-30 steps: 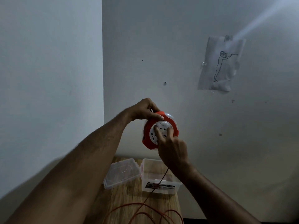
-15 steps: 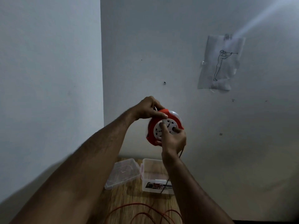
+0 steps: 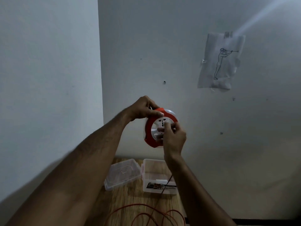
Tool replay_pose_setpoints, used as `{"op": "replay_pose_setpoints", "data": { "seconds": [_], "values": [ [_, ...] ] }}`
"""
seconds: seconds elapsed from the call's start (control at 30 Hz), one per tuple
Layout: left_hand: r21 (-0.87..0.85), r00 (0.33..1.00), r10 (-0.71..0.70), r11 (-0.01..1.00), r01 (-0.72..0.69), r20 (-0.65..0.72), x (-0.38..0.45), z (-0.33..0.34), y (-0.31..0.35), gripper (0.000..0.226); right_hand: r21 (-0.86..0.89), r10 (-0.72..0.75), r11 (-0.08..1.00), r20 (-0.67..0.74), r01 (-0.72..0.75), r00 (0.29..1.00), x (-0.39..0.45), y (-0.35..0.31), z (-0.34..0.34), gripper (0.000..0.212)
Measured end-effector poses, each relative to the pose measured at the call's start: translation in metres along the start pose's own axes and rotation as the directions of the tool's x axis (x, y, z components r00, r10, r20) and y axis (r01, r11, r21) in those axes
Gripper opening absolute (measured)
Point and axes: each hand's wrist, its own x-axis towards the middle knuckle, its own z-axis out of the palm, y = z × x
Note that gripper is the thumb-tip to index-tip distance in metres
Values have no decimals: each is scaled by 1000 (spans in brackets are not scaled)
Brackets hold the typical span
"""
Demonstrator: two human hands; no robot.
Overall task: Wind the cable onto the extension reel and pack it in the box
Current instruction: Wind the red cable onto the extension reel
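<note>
Reel point(image 3: 152, 128) held up before wall, above table point(image 3: 130, 206). Left hand point(image 3: 144, 108) grips red rim; right hand point(image 3: 173, 137) pinches white hub. Cable point(image 3: 146, 214) loose on table. Open box point(image 3: 158, 175) below, lid point(image 3: 122, 175) beside.

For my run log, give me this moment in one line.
left hand grips reel rim | right hand turns hub | cable partly loose | box open

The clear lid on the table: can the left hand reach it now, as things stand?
Probably not at once. The left hand grips the top of the extension reel, held up above the table, so it is occupied. The path down to the clear lid itself looks free.
</note>
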Motion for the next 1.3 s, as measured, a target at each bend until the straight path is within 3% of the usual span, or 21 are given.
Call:
{"op": "replay_pose_setpoints", "data": {
  "seconds": [0.03,0.07,0.1,0.13,0.17,0.27,0.4,0.47,0.57,0.63,0.73,0.83,0.93,1.0,1.07,1.13,1.3],
  "values": [
    [5,1000,0,1000,0,3,0,-1,0,28,-255,-368,889,100,381,925,2,8,-8,4],
    [10,1000,0,1000,0,5,-1,-2,0,28,-420,-587,641,271,642,763,4,16,-16,10],
    [13,1000,-1,1000,1,7,-1,-3,-1,29,-512,-648,378,449,771,616,8,24,-23,22],
    [11,1000,-2,1000,2,9,-2,-3,-2,29,-553,-606,194,582,810,542,11,31,-29,35],
    [8,1000,-5,1000,5,12,-1,-3,-3,29,-577,-550,86,652,812,521,12,35,-35,47],
    [1,1000,-12,1000,12,22,1,2,-3,28,-611,-501,-72,706,789,501,15,38,-44,66],
    [0,1000,0,1000,0,18,3,6,1,29,-635,-498,-175,716,752,489,21,34,-46,67],
    [12,1000,0,1000,0,18,4,6,1,29,-624,-529,-222,723,750,445,23,33,-46,65],
    [30,999,-1,1000,0,39,4,8,3,29,-569,-560,-214,738,794,378,29,31,-44,64],
    [47,999,6,999,-8,50,4,10,2,30,-556,-558,-124,724,822,406,32,31,-41,70],
    [43,999,-1,999,-1,50,3,10,0,29,-560,-561,231,591,795,579,32,31,-35,67],
    [50,1000,-4,999,3,29,5,10,-1,29,-503,-469,640,343,581,814,20,28,-25,59],
    [87,1000,-12,996,10,20,8,11,-4,30,-358,-273,890,81,284,959,1,29,-8,56],
    [104,1000,-17,994,15,20,8,11,-6,29,-213,-13,977,-67,-1,998,-6,26,3,61],
    [122,1000,-16,992,14,15,8,11,-8,29,-45,259,963,-139,-267,956,-9,20,13,63],
    [148,1000,-12,989,10,15,7,11,-8,30,127,467,883,-149,-452,871,-12,15,21,61],
    [122,1000,-4,993,1,24,5,11,-11,30,531,793,522,-14,-668,609,-4,-6,29,68]
  ]
}}
